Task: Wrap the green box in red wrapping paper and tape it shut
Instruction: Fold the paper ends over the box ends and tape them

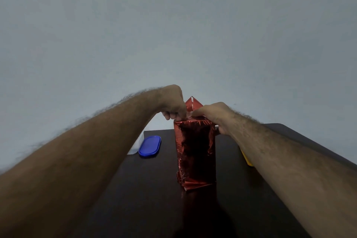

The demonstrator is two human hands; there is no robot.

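Observation:
The box (pixel 195 152) stands upright on end in the middle of the dark table (pixel 146 199), fully covered in shiny red wrapping paper; no green shows. At its top a triangular flap of red paper (pixel 193 104) sticks up. My left hand (pixel 173 104) is curled over the top left edge, its fingertips pinching the paper beside the flap. My right hand (pixel 214 116) lies over the top right corner, fingers on the paper and thumb down the box's right side. What lies under the hands on the top face is hidden.
A blue oval lid (pixel 150 146) lies on the table to the left of the box, with a pale container (pixel 135 148) just beyond it. A yellow object (pixel 246 159) shows partly under my right forearm. A plain grey wall rises behind the table.

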